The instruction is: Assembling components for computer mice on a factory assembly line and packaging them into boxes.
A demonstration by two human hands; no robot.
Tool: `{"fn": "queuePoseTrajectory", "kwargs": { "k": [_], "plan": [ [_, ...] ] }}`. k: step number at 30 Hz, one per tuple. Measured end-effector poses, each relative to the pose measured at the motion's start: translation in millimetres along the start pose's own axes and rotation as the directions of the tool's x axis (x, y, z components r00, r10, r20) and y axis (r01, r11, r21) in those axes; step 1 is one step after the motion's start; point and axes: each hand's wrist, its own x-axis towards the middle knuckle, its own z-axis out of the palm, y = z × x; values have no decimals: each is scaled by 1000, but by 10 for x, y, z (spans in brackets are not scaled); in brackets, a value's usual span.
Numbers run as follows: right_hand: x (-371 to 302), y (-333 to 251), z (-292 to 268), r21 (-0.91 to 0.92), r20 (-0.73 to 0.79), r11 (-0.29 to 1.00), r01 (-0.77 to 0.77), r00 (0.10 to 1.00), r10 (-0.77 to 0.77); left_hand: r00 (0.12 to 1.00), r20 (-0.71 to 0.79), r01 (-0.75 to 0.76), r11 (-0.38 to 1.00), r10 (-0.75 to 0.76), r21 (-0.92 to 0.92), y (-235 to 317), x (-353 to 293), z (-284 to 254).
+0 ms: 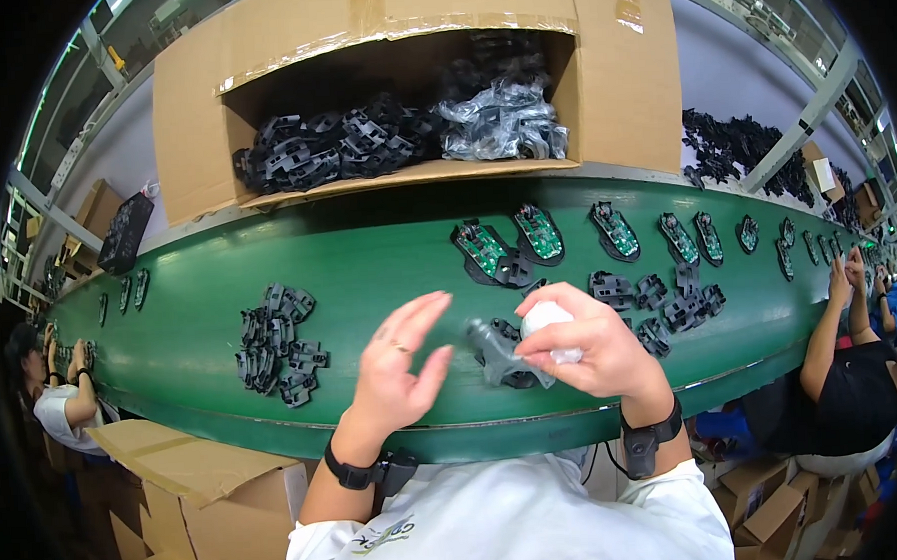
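Observation:
My left hand (402, 367) is raised over the green belt with its fingers apart, holding nothing. Closed around a white rounded object (547, 317) is my right hand (600, 345); the object's exact kind is not clear. Beside its fingertips lies a translucent plastic bag (502, 356) over black plastic parts, partly smeared by motion; I cannot tell whether the fingers touch it. A pile of black plastic pieces (276, 343) sits left of my left hand. More loose black pieces (686, 302) lie right of my right hand. Beyond the hands are black mouse-shaped bases with green circuit boards (540, 234).
An open cardboard box (620, 82) at the belt's far side holds black parts and clear bags. The green belt (190, 321) runs left to right, with more circuit-board units along it. Co-workers sit at both sides. Another carton (234, 520) stands at near left.

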Motion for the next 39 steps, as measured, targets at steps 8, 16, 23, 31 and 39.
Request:
{"fn": "queuePoseTrajectory", "kwargs": {
  "k": [8,16,23,31,39],
  "plan": [
    [-37,3,33,-131,-131,991,21,991,-38,889,454,14,985,66,-169,-294,-44,117],
    [-69,58,64,-117,-122,993,-34,992,20,954,296,133,958,-53,-256,-262,-66,209],
    [19,-84,155,-335,-159,942,2,985,-59,991,66,-130,966,118,222,53,-7,-78],
    [156,-140,302,-379,-265,925,29,954,-139,978,-45,-171,910,203,378,61,85,-265],
    [217,-107,450,-420,-460,906,46,850,-256,963,84,-267,891,254,366,21,122,-249]
  ]
}}
